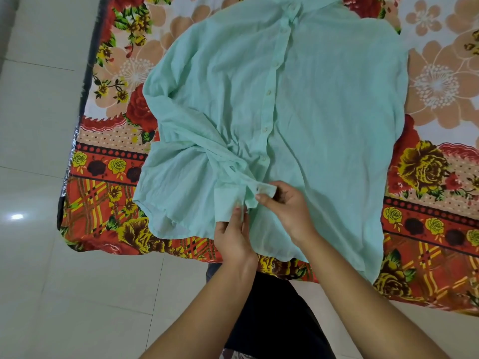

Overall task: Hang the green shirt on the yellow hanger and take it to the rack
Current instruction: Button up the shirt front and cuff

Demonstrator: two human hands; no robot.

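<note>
Both hands are closed on one small part of the cloth: the left hand (233,239) pinches the lower edge of a sleeve cuff (233,200), and the right hand (287,208) pinches the free end of the same cuff between thumb and fingers. The green shirt (298,112) lies spread front-up on the bed (427,73), its hem toward the person and its collar (293,6) at the far side. The sleeve is folded across the body of the shirt and makes many wrinkles there.

The cloth looks thin, light and very soft; I judge it has no stiffness and will hang down limp from any place where it is lifted. It is not fragile, but it may slide easily off a smooth hanger. The front row of buttons (268,92) seems fastened, so the hanger probably must enter at the neck or from the hem. For lifting, the shoulders beside the collar are the better place to hold, not the cuff. Neither the yellow hanger nor the rack is in view.
</note>
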